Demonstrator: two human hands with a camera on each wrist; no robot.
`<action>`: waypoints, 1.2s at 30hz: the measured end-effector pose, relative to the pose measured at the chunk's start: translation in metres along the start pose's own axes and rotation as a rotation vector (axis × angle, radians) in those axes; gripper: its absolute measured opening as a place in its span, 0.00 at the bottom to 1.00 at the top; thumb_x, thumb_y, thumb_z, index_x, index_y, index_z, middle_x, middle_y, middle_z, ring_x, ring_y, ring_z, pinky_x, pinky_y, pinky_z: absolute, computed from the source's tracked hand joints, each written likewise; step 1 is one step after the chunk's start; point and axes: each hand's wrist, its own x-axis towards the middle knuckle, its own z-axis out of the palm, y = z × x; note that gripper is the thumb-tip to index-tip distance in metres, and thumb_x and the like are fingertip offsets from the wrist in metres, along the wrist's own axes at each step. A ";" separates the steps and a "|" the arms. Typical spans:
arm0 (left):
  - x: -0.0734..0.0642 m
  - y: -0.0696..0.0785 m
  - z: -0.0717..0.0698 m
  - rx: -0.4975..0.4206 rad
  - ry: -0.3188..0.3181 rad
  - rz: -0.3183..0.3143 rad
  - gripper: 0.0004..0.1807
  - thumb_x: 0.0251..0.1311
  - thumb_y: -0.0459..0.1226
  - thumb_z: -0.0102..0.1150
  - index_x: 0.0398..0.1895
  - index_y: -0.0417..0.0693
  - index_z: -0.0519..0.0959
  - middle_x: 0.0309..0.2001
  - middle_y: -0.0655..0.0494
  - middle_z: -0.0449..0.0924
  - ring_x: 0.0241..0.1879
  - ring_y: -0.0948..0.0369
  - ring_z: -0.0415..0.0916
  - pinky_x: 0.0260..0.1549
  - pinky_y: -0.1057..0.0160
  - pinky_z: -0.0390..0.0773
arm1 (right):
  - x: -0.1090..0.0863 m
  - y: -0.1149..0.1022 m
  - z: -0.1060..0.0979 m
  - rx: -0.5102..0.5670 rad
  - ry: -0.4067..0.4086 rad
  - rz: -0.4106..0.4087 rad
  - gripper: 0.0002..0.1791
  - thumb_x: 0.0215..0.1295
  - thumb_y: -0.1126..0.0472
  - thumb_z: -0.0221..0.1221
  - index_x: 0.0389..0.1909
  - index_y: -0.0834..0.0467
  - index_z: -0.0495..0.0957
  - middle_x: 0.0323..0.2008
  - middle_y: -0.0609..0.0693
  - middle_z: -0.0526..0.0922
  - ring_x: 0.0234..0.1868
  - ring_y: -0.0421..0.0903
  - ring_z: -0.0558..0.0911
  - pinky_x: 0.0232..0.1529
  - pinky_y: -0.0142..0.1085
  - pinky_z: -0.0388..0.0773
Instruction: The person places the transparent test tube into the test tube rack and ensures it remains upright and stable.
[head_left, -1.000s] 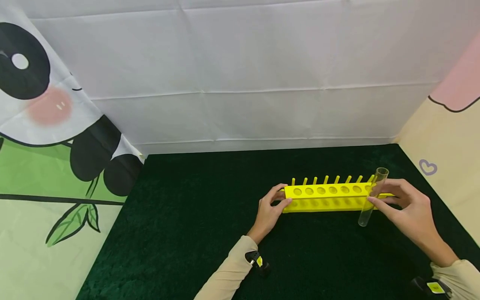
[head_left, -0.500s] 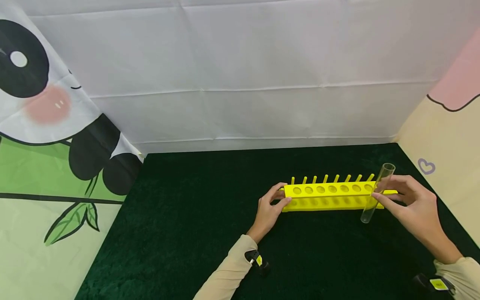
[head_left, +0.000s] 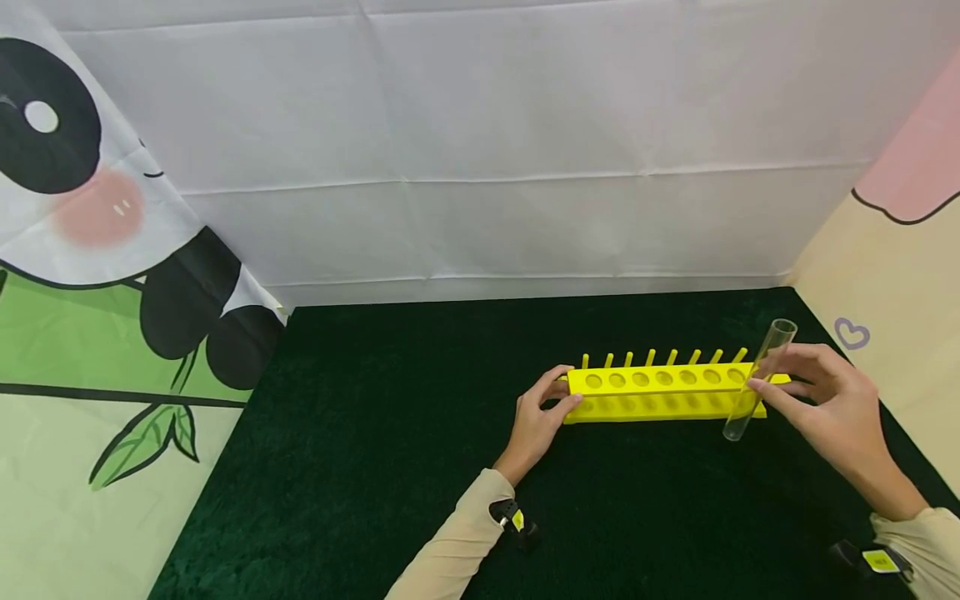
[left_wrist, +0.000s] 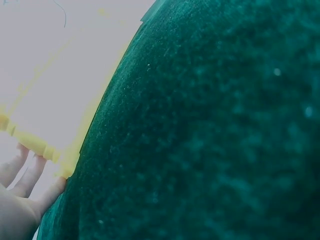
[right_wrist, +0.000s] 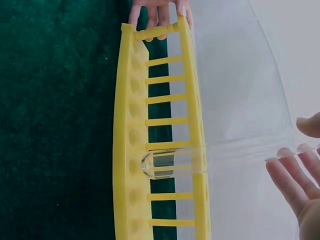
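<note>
A: What am I looking at down there?

B: From my seat, I see a clear, slender tube with a rounded lower end [head_left: 742, 408] — tilted, its rim leaning to the right. It crosses in front of a long yellow rack with a row of round holes [head_left: 654, 392], near the rack's right end. I can't tell whether the two touch.

A: And the grip on it?

B: My right-hand grip [head_left: 836, 400] has thumb and fingertips drawn in around the tube, parted only by its width. The pinch is in the tube's upper half.

A: The other side?

B: My left-hand grip [head_left: 534, 421] is curled round the rack's left end, thumb at the near corner, fingers behind. Slim yellow pegs [head_left: 651, 358] line the rack's far side.

A: Further out?

B: The rack sits on a bench covered in dark green, velvety cloth [head_left: 420, 433]. Creased white cloth [head_left: 487, 225] rises behind — with a cartoon-printed panel [head_left: 112, 275] at left and a beige panel with a purple heart outline [head_left: 900, 292] at right.
</note>
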 end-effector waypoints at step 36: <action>-0.004 -0.019 -0.003 0.012 -0.018 0.016 0.22 0.63 0.40 0.57 0.60 0.51 0.71 0.51 0.55 0.77 0.47 0.60 0.75 0.49 0.53 0.74 | 0.003 -0.009 -0.008 -0.108 0.043 0.049 0.26 0.46 0.82 0.64 0.50 0.71 0.71 0.40 0.46 0.77 0.38 0.34 0.77 0.37 0.17 0.72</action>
